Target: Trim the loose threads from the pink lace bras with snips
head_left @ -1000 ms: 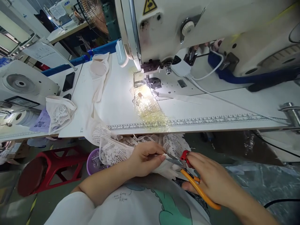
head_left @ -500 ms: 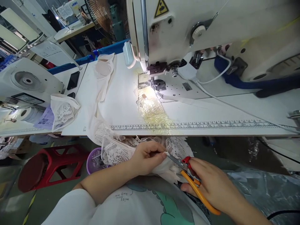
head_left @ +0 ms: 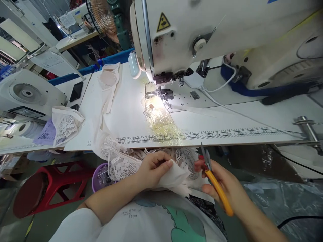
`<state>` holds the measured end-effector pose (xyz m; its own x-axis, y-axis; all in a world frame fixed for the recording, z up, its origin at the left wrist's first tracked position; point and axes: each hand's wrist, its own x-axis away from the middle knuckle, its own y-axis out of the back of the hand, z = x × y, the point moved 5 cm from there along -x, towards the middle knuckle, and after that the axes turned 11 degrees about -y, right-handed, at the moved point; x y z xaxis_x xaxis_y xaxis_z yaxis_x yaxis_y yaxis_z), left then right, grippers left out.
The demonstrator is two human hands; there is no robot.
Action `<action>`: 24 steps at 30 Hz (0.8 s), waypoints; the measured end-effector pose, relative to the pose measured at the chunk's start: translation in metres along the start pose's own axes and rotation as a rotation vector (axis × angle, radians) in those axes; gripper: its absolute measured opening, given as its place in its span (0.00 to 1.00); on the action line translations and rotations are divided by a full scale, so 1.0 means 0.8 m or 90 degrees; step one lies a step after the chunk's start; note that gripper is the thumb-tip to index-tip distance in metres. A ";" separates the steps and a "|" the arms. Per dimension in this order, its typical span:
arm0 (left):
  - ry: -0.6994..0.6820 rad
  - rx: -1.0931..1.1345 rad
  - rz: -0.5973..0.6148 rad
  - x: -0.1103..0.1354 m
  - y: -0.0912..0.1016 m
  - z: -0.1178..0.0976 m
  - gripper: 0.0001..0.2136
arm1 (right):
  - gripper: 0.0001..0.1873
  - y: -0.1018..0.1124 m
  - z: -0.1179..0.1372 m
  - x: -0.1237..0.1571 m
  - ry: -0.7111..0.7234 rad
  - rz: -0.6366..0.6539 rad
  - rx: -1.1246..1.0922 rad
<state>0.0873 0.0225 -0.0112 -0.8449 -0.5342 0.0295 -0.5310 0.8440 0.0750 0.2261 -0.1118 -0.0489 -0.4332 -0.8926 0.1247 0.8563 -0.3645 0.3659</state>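
In the head view my left hand (head_left: 155,169) pinches the edge of a pale cream bra (head_left: 174,174) over my lap. My right hand (head_left: 223,181) grips scissors (head_left: 217,188) with an orange handle and a red-marked one; their blades point up, a little apart, clear of the fabric. More of the bra's lace (head_left: 123,164) hangs over the table's front edge left of my left hand. A light strap and cup (head_left: 109,80) stretch back across the tabletop from it.
A sewing machine (head_left: 176,37) stands lit over the white table (head_left: 131,117), which has a printed ruler along its front. Another lace cup (head_left: 67,126) and a phone (head_left: 76,91) lie left. Below are a purple bin (head_left: 97,178) and a red stool (head_left: 54,185).
The scissors have moved away from the fabric at my left fingertips, to the right, and turned upward in my right hand. My left hand still pinches the bra. The view has shifted slightly.
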 end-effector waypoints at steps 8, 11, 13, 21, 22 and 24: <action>0.004 -0.009 -0.023 0.001 0.004 0.002 0.17 | 0.20 -0.026 0.028 -0.007 -0.009 0.055 0.053; -0.048 -0.083 -0.004 0.001 0.003 -0.003 0.16 | 0.18 -0.029 0.025 -0.006 -0.043 0.046 0.062; -0.096 -0.156 0.002 0.000 0.002 -0.008 0.15 | 0.17 -0.028 0.023 -0.004 -0.057 0.029 0.051; -0.238 -0.388 0.030 -0.003 -0.004 -0.011 0.08 | 0.11 -0.016 0.041 0.015 0.102 -0.049 0.183; -0.263 -0.413 0.041 -0.001 -0.006 -0.011 0.08 | 0.11 -0.015 0.042 0.018 0.124 -0.064 0.207; -0.340 -0.470 0.054 0.008 -0.008 -0.016 0.14 | 0.11 -0.010 0.040 0.023 0.144 -0.105 0.251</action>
<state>0.0860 0.0135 0.0012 -0.8942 -0.2238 -0.3876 -0.4451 0.5356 0.7176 0.2019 -0.1168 -0.0199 -0.4449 -0.8826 -0.1521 0.5907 -0.4169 0.6909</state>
